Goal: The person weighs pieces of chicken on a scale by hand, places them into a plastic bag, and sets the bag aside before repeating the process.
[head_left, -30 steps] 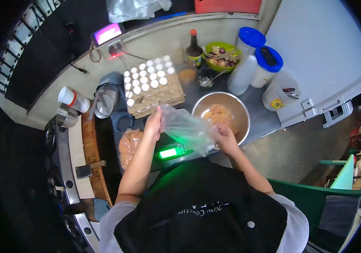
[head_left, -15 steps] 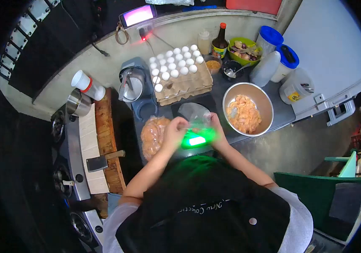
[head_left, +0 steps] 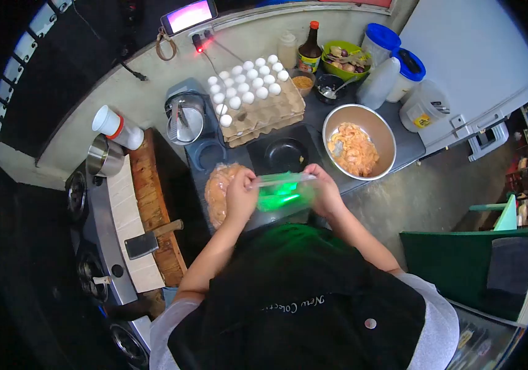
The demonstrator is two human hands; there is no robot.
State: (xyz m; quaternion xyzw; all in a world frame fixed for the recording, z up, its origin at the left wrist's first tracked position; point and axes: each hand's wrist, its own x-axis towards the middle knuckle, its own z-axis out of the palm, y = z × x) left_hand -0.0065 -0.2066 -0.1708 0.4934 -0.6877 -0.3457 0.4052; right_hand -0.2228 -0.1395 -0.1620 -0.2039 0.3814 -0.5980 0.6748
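Note:
My left hand (head_left: 240,196) and my right hand (head_left: 324,190) each pinch one end of a clear plastic bag (head_left: 282,180), stretched flat between them. The bag hangs just over a digital scale (head_left: 281,198) whose green display glows through it. Behind the scale sits a black dish (head_left: 285,154). To the right stands a steel bowl (head_left: 388,139) holding pale orange chopped food (head_left: 355,148). A filled plastic bag of similar orange food (head_left: 216,191) lies just left of my left hand.
Stacked trays of white eggs (head_left: 250,92) stand behind the dish. At the back are a sauce bottle (head_left: 308,54), green bowl (head_left: 344,60) and blue-lidded tubs (head_left: 398,74). A cleaver (head_left: 147,242) lies on the wooden board (head_left: 153,209) at left. A green chair (head_left: 461,259) stands at right.
The bag was held up open near the bowl; both hands brought it down and toward me over the scale, and now it is pulled flat between them.

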